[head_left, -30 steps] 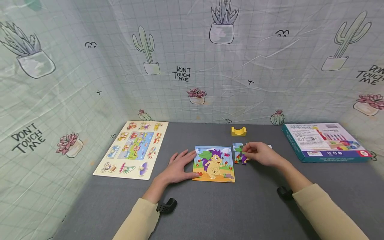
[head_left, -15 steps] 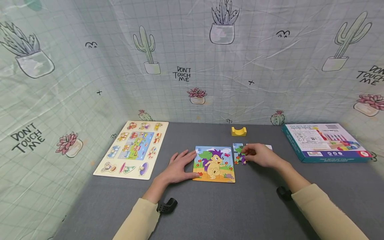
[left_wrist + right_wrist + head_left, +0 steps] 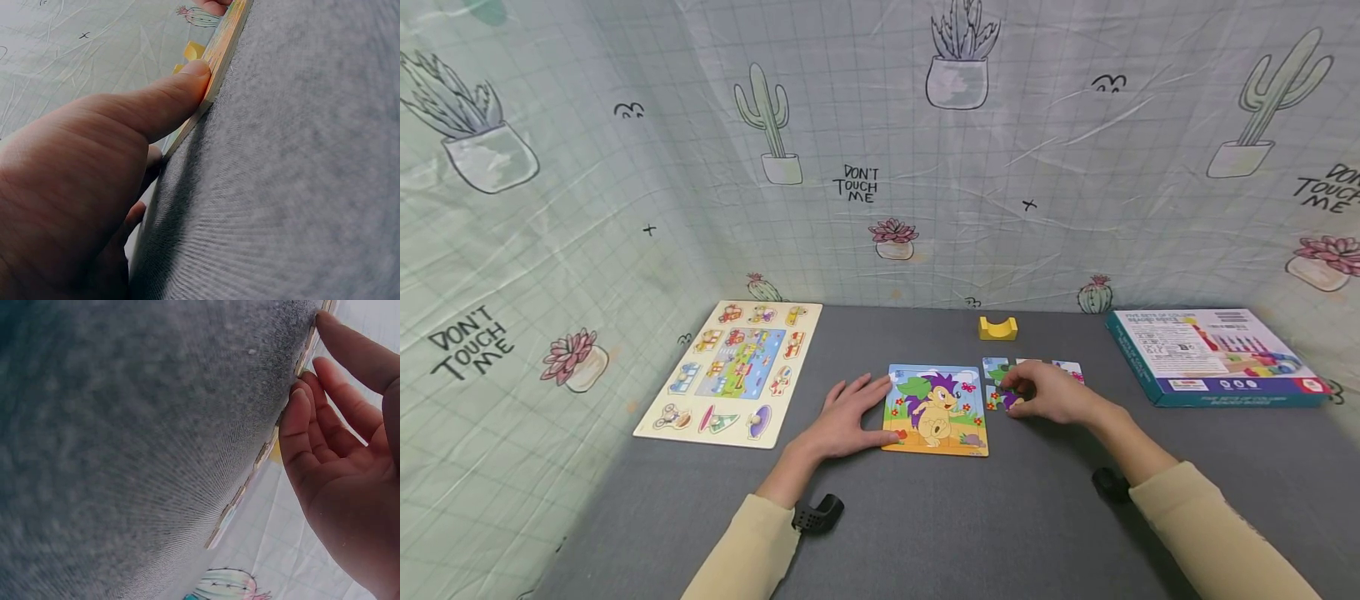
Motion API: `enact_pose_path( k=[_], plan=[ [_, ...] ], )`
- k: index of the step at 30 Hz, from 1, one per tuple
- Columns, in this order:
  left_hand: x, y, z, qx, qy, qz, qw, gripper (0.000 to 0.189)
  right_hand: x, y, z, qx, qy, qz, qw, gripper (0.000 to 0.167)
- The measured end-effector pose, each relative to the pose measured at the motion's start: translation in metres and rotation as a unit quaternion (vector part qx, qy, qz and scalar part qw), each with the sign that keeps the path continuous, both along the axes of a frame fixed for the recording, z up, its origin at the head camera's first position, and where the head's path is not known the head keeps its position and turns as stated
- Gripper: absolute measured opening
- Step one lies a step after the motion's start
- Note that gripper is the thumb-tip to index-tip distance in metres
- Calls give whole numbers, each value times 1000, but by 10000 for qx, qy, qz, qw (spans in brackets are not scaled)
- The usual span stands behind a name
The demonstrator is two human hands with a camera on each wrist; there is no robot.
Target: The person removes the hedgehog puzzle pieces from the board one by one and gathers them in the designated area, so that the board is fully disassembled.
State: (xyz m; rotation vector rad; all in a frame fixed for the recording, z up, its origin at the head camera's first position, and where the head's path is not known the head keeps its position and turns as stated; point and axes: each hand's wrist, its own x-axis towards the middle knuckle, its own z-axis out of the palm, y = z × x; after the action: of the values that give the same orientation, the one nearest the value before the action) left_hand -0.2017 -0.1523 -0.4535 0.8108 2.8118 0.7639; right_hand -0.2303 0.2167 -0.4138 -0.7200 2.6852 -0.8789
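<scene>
The hedgehog puzzle board (image 3: 936, 412) lies flat near the middle of the table. My left hand (image 3: 842, 421) rests at its left side with fingers spread. Its thumb presses the lower left corner, as the left wrist view shows. To the board's right, my right hand (image 3: 1052, 393) holds a purple-and-green puzzle piece (image 3: 1011, 400) at table level, partly hidden under the fingers. Thumb and fingertips lie at the piece edges in the right wrist view. Alongside are a blue-and-green puzzle piece (image 3: 994, 367) and a flower puzzle piece (image 3: 992, 399). More pieces (image 3: 1070, 369) show behind the hand.
A wooden knob puzzle board (image 3: 745, 362) lies at the left. Behind the pieces stands a yellow arch block (image 3: 997, 328). A teal-sided toy box (image 3: 1217, 358) lies at the back right, and a printed cloth (image 3: 820, 225) hangs behind the table.
My right hand has shifted slightly right and its fingers have spread over the purple-and-green piece. More of the pieces behind it now show. The left hand stays on the board.
</scene>
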Motion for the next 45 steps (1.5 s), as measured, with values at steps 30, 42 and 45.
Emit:
enact_pose_path(
  k=[30, 42, 45],
  plan=[
    [0, 0, 1, 29, -19, -33, 10000, 88, -1, 5, 4, -18, -66, 290, 9996, 29],
    [-1, -1, 0, 58, 6, -89, 9999, 87, -1, 4, 6, -70, 101, 14, 9999, 34],
    [0, -1, 1, 80, 6, -72, 9999, 87, -1, -2, 11, -193, 74, -47, 9998, 38]
  ],
)
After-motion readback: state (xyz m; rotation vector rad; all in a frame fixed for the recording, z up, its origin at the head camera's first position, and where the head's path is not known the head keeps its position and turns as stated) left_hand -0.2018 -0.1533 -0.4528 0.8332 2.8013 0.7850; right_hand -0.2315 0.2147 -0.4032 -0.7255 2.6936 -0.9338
